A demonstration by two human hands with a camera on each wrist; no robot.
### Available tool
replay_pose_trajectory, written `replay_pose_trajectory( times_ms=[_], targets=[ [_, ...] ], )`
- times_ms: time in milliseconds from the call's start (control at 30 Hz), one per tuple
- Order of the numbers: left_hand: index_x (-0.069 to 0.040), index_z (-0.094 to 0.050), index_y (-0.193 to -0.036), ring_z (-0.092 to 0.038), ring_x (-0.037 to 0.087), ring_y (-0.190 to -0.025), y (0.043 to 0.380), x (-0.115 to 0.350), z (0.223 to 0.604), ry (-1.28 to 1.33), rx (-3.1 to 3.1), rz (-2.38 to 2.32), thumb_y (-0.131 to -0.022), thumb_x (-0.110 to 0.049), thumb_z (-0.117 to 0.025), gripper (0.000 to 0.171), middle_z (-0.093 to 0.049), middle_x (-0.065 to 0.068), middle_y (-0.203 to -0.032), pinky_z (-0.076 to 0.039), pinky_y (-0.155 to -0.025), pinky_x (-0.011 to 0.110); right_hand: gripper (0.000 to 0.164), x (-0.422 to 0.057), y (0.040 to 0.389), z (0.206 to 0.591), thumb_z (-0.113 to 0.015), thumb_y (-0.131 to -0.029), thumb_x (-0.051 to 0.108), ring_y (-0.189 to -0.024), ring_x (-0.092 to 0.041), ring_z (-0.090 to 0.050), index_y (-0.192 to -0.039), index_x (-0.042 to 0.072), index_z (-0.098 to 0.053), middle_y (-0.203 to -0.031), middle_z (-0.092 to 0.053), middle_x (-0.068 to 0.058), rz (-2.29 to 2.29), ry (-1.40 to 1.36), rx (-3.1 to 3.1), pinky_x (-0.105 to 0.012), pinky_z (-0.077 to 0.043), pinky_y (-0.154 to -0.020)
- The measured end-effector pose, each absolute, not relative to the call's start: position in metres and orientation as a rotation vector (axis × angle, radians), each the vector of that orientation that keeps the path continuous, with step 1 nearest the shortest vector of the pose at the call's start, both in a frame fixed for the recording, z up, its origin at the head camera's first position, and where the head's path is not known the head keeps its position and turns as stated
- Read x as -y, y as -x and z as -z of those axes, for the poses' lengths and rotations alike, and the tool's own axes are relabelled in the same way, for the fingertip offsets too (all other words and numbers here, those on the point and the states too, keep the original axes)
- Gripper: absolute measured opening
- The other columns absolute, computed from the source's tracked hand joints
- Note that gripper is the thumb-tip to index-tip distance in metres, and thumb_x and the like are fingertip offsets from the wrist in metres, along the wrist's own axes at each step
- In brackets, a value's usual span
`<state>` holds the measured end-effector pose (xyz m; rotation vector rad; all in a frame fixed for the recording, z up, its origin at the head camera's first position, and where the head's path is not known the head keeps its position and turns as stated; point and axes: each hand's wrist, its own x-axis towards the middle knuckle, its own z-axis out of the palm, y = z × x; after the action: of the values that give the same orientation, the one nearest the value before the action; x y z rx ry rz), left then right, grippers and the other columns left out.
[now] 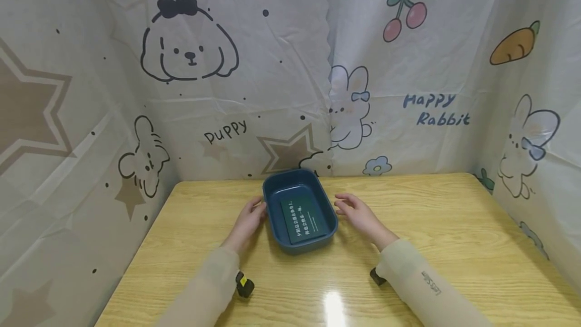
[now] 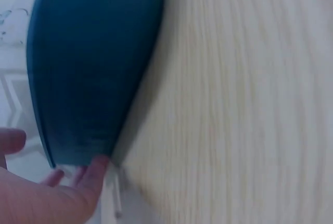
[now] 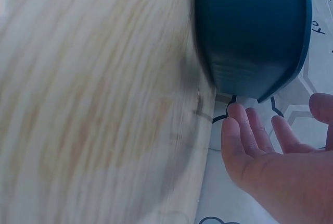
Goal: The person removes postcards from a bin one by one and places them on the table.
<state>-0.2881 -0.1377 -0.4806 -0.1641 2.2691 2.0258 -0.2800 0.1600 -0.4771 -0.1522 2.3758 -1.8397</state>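
A dark blue rectangular bin (image 1: 278, 236) with rounded corners stands on the table, turned slightly. Inside it lies a dark green booklet or card (image 1: 301, 218) with white printed characters. My left hand (image 1: 247, 223) is at the bin's left side, fingers extended; in the left wrist view its fingertips (image 2: 98, 165) are at the bin's lower corner, and whether they touch cannot be told. My right hand (image 1: 360, 218) is beside the right wall with a small gap, its fingers (image 3: 248, 130) loosely extended and holding nothing.
The wood-grain table (image 1: 436, 216) spreads around the bin. A printed curtain (image 1: 281, 85) with cartoon animals hangs behind and at both sides. The bin's far end is close to the table's back edge. Black devices (image 1: 245, 285) sit by both wrists.
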Motion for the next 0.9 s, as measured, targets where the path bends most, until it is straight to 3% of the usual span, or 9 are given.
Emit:
replay_pose_trajectory(
  times_ms=[367,667,900],
  targets=[
    [0.004,-0.038,-0.140,-0.046,0.035,-0.121,0.267,0.114,0.474,0.290,-2.367,-2.065,-0.096,-0.015,-0.048,0.049,-0.047,0.029,-0.137,-0.041,-0.104,0.050,0.047,-0.160,0.283,0.483,-0.047,-0.100,0.022,-0.115,-0.038,-0.053,-0.140,-0.004,-0.039,-0.138,-0.047,-0.031,1.878,0.120,-2.345,-0.053,-0.043,-0.103],
    [0.004,-0.036,-0.141,-0.038,0.039,-0.128,0.264,0.107,0.476,0.229,-2.440,-2.041,-0.093,-0.004,-0.047,0.050,-0.043,0.029,-0.141,-0.036,-0.109,0.054,0.046,-0.160,0.282,0.488,-0.046,-0.101,0.024,-0.116,-0.035,-0.053,-0.140,-0.001,-0.041,-0.139,-0.047,-0.028,1.890,0.081,-2.327,-0.054,-0.043,-0.103],
    [0.002,-0.039,-0.141,-0.042,0.040,-0.126,0.266,0.110,0.480,0.129,-2.461,-2.013,-0.095,-0.004,-0.046,0.047,-0.045,0.029,-0.139,-0.036,-0.108,0.054,0.046,-0.162,0.280,0.491,-0.046,-0.100,0.028,-0.116,-0.029,-0.054,-0.139,0.002,-0.043,-0.138,-0.050,-0.024,1.880,0.029,-2.315,-0.048,-0.045,-0.100]
  ],
)
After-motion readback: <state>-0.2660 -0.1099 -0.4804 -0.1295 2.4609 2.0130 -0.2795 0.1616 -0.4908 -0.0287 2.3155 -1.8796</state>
